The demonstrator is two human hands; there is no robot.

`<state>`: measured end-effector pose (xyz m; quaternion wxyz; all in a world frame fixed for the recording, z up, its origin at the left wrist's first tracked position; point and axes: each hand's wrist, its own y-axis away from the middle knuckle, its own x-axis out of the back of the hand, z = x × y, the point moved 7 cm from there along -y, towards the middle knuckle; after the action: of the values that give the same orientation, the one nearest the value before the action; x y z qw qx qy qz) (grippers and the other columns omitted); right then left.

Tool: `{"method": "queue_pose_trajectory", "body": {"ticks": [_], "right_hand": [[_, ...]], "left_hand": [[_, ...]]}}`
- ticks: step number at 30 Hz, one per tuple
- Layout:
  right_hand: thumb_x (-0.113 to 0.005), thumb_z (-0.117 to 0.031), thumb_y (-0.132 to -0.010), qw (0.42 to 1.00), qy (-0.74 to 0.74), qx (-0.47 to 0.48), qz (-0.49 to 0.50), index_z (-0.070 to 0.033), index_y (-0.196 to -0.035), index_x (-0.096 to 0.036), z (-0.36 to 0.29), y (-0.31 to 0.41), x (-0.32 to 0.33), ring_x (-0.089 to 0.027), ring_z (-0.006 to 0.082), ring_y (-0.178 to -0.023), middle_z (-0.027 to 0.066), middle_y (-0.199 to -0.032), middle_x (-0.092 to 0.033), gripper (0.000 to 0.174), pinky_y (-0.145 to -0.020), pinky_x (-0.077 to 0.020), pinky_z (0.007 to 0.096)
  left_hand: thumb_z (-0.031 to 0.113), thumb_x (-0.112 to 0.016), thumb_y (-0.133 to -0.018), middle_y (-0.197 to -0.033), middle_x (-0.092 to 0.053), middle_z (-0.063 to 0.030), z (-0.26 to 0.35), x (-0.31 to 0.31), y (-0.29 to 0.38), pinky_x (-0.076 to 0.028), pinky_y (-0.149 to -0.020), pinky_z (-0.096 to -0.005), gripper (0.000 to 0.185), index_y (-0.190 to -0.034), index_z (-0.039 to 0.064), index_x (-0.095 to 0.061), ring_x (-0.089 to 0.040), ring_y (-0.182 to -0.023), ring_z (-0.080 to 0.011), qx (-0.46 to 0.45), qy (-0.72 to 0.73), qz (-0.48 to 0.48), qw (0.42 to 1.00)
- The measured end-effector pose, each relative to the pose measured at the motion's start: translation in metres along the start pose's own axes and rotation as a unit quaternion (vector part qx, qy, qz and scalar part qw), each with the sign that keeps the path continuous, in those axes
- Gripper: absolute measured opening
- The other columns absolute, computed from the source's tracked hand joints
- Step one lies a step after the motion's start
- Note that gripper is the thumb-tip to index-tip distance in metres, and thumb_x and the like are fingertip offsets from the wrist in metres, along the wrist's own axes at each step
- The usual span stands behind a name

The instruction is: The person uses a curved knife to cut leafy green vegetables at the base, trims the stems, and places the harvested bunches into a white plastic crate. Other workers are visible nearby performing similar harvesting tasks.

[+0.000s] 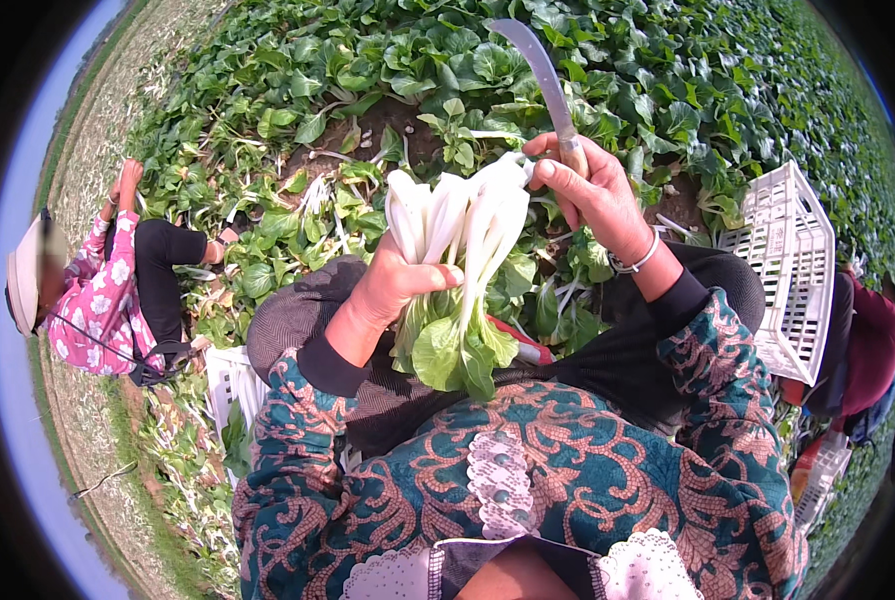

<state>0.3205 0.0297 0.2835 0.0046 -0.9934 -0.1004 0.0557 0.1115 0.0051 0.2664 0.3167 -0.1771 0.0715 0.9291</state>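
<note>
A bunch of leafy greens with thick white stalks (455, 225) is gripped by my left hand (395, 289) around its middle, the green leaves hanging towards my lap. My right hand (597, 195) is closed around the wooden handle of a curved knife (541, 75), whose blade points up and away from me. The fingertips of that hand are at the white root end of the bunch; whether they touch it is hard to tell.
Dense green plants (680, 82) grow ahead, with cut leaves and stalks (267, 240) on the soil. A white plastic crate (785, 277) stands right, another crate holding greens (230, 382) left. A person in a pink floral top (102, 300) sits far left; another person (871, 345) is far right.
</note>
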Motion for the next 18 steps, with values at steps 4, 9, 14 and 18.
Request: {"method": "queue_pose_trajectory", "body": {"ticks": [4, 9, 14, 18], "right_hand": [[-0.066, -0.028, -0.089, 0.986, 0.025, -0.038, -0.163, -0.003, -0.13, -0.057, -0.015, 0.001, -0.027, -0.041, 0.0012, -0.045, -0.0042, -0.078, -0.061, 0.049, -0.046, -0.0322, 0.0158], [-0.069, -0.025, -0.089, 0.987, 0.001, -0.051, -0.155, -0.001, -0.121, -0.061, -0.002, -0.009, -0.015, -0.04, 0.0018, -0.043, -0.0027, -0.075, -0.061, 0.041, -0.041, -0.0313, 0.017], [-0.075, -0.036, -0.084, 0.976, 0.191, -0.082, 0.069, -0.003, -0.09, -0.066, 0.015, -0.021, 0.039, -0.05, 0.0066, -0.046, -0.0014, -0.062, -0.057, 0.035, -0.042, -0.0385, 0.0235], [-0.077, -0.034, -0.08, 0.925, 0.375, -0.033, 0.056, -0.002, -0.083, -0.066, 0.011, -0.022, 0.056, -0.052, 0.0119, -0.055, 0.002, -0.062, -0.057, 0.034, -0.053, -0.0434, 0.0321]], "left_hand": [[0.002, -0.066, -0.061, -0.132, -0.055, -0.0103, -0.01, 0.002, -0.001, -0.039, -0.106, -0.0344, 0.086, -0.142, 0.001, -0.038, -0.053, -0.123, -0.0225, 0.049, 0.047, -0.022, 0.997], [0.005, -0.065, -0.058, -0.131, -0.056, -0.0097, -0.024, -0.001, 0.0, -0.041, -0.105, -0.0333, 0.09, -0.144, 0.003, -0.037, -0.054, -0.122, -0.0225, 0.104, 0.122, 0.01, 0.987], [0.005, -0.065, -0.066, -0.118, -0.062, -0.0099, -0.015, 0.027, -0.004, -0.049, -0.091, -0.0292, 0.072, -0.135, -0.002, -0.046, -0.063, -0.1, -0.0183, 0.078, 0.037, 0.109, 0.99], [-0.005, -0.065, -0.076, -0.114, -0.062, -0.0083, 0.007, 0.065, -0.005, -0.05, -0.087, -0.0285, 0.051, -0.125, -0.004, -0.054, -0.062, -0.099, -0.016, -0.029, -0.098, 0.236, 0.966]]}}
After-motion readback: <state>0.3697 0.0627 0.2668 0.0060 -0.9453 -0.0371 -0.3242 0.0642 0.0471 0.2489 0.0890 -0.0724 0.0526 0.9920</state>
